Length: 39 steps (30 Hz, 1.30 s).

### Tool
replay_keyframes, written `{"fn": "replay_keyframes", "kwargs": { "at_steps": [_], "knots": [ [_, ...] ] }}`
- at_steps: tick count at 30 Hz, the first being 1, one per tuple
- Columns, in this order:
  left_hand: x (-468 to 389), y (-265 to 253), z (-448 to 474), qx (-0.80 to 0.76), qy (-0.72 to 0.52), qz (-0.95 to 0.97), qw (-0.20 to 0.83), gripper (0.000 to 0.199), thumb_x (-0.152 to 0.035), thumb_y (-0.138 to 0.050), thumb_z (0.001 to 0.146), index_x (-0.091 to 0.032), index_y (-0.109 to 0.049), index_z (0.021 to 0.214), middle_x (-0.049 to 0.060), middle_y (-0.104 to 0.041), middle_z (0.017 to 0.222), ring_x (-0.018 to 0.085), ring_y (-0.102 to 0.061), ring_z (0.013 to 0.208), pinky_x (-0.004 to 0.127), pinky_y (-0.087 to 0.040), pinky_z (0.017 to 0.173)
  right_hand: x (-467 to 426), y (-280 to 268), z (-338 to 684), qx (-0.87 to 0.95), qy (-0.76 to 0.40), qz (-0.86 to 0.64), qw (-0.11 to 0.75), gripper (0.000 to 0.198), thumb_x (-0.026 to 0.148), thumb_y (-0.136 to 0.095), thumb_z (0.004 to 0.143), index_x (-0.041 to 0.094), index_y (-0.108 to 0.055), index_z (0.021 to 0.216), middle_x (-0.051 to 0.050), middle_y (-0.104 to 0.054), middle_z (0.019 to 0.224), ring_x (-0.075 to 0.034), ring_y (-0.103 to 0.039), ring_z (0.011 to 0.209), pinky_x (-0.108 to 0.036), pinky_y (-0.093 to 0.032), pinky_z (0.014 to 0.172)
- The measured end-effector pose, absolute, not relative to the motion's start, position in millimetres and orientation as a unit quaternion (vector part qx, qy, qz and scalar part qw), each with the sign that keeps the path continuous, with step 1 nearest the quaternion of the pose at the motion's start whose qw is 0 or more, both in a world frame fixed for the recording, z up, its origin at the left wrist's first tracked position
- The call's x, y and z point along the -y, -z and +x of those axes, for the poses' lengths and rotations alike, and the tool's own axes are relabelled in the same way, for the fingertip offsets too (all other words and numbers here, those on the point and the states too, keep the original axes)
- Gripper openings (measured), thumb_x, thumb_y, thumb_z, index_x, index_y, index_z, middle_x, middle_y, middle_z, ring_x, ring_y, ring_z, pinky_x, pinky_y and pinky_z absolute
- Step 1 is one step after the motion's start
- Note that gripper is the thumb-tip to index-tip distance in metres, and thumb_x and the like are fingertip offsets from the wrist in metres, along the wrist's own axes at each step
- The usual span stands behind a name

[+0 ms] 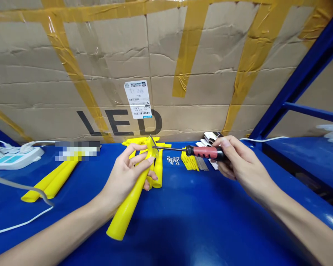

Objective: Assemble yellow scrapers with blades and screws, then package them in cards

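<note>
My left hand [134,166] is closed around a yellow plastic handle [127,207], a long tube that slants down toward me. At its upper end is a flared head with a thin dark metal edge, partly hidden by my fingers. In my right hand [235,157] is a screwdriver [204,152] with a red and black grip. Its shaft points left, and the tip meets the handle's head; whether it sits in a screw is too small to tell. Behind my left hand, more yellow handles [158,173] lie on the blue table. Small screws [173,160] are heaped just right of them.
Yellow plastic pieces [189,162] and grey flat strips [202,164] lie beneath the screwdriver. At left are two yellow tubes [55,179], a power strip [24,158] and white cables. A taped cardboard box [166,55] stands behind, with a blue metal frame [296,74] at right.
</note>
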<state>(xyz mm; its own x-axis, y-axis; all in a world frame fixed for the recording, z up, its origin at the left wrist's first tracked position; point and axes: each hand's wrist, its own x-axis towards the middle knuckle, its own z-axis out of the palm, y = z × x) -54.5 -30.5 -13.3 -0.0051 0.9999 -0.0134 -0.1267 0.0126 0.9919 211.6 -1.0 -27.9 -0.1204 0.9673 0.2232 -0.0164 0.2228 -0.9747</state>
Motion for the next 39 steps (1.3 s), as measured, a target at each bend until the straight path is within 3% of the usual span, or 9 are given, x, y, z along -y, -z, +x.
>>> {"fn": "replay_keyframes", "kwargs": {
  "at_steps": [4, 8, 10, 15, 20, 25, 30, 35, 39],
  "knots": [
    [29.9, 11.0, -55.9, -0.484, -0.536, 0.459, 0.518, 0.051, -0.032, -0.086, 0.072, -0.025, -0.047, 0.105, -0.003, -0.067, 0.074, 0.011, -0.059, 0.043, 0.019, -0.047, 0.038, 3.0, 25.0, 212.8, 0.600, -0.527, -0.349, 0.490, 0.032, 0.044, -0.074, 0.086, 0.028, -0.060, 0.109, -0.003, -0.063, 0.096, -0.014, -0.060, 0.068, -0.029, -0.052, 0.060],
    [29.5, 9.4, -56.2, -0.483, -0.530, 0.465, 0.519, 0.055, -0.035, -0.087, 0.070, -0.025, -0.046, 0.104, -0.005, -0.065, 0.068, 0.010, -0.056, 0.040, 0.020, -0.046, 0.037, 1.9, 28.6, 210.4, 0.625, -0.483, -0.390, 0.473, 0.032, 0.050, -0.070, 0.089, 0.027, -0.055, 0.105, 0.007, -0.049, 0.061, -0.009, -0.042, 0.045, -0.022, -0.033, 0.042],
    [29.5, 9.5, -56.4, -0.474, -0.532, 0.473, 0.518, 0.056, -0.036, -0.088, 0.069, -0.025, -0.046, 0.104, -0.005, -0.063, 0.066, 0.011, -0.058, 0.042, 0.020, -0.046, 0.037, 0.7, 30.9, 208.8, 0.613, -0.486, -0.413, 0.467, 0.033, 0.058, -0.059, 0.093, 0.026, -0.053, 0.100, 0.007, -0.050, 0.061, -0.007, -0.035, 0.039, -0.022, -0.025, 0.038],
    [29.0, 10.4, -57.7, -0.479, -0.537, 0.471, 0.510, 0.051, -0.033, -0.085, 0.073, -0.025, -0.046, 0.104, -0.004, -0.066, 0.071, 0.011, -0.059, 0.043, 0.020, -0.047, 0.038, -0.8, 28.9, 211.9, 0.557, -0.584, -0.338, 0.484, 0.030, 0.039, -0.073, 0.085, 0.029, -0.056, 0.107, -0.003, -0.063, 0.102, -0.016, -0.060, 0.071, -0.030, -0.049, 0.059],
    [31.3, 13.5, -55.4, -0.472, -0.522, 0.484, 0.521, 0.047, -0.032, -0.083, 0.076, -0.023, -0.046, 0.104, -0.002, -0.067, 0.077, 0.013, -0.063, 0.047, 0.021, -0.048, 0.037, -2.5, 28.5, 214.4, 0.566, -0.496, -0.401, 0.522, 0.028, 0.054, -0.060, 0.094, 0.026, -0.054, 0.094, 0.006, -0.049, 0.059, -0.006, -0.033, 0.039, -0.021, -0.024, 0.039],
    [30.6, 16.3, -55.9, -0.479, -0.524, 0.483, 0.512, 0.045, -0.031, -0.081, 0.077, -0.023, -0.046, 0.104, -0.003, -0.066, 0.076, 0.010, -0.059, 0.043, 0.020, -0.048, 0.037, -0.8, 27.5, 212.0, 0.536, -0.570, -0.355, 0.512, 0.027, 0.043, -0.073, 0.086, 0.028, -0.055, 0.101, -0.001, -0.065, 0.090, -0.014, -0.058, 0.062, -0.028, -0.047, 0.055],
    [30.7, 18.9, -54.6, -0.465, -0.513, 0.488, 0.531, 0.046, -0.032, -0.082, 0.076, -0.024, -0.045, 0.103, -0.001, -0.068, 0.078, 0.015, -0.067, 0.050, 0.020, -0.048, 0.035, -2.3, 27.6, 216.1, 0.563, -0.478, -0.421, 0.527, 0.028, 0.055, -0.058, 0.095, 0.027, -0.054, 0.090, 0.008, -0.042, 0.051, -0.008, -0.028, 0.038, -0.022, -0.020, 0.038],
    [31.2, 16.7, -53.9, -0.479, -0.516, 0.485, 0.518, 0.046, -0.032, -0.083, 0.075, -0.024, -0.046, 0.103, -0.003, -0.068, 0.073, 0.015, -0.066, 0.049, 0.019, -0.049, 0.036, -1.6, 22.1, 219.0, 0.564, -0.559, -0.351, 0.496, 0.025, 0.041, -0.076, 0.083, 0.027, -0.061, 0.097, -0.003, -0.065, 0.097, -0.017, -0.062, 0.071, -0.030, -0.051, 0.060],
    [31.9, 18.2, -50.9, -0.473, -0.508, 0.478, 0.538, 0.048, -0.032, -0.083, 0.075, -0.024, -0.045, 0.103, -0.003, -0.067, 0.074, 0.015, -0.066, 0.049, 0.020, -0.048, 0.035, -2.3, 22.9, 220.3, 0.585, -0.453, -0.419, 0.527, 0.027, 0.052, -0.064, 0.093, 0.025, -0.060, 0.092, 0.005, -0.050, 0.058, -0.007, -0.038, 0.040, -0.022, -0.028, 0.041]
  ]
}}
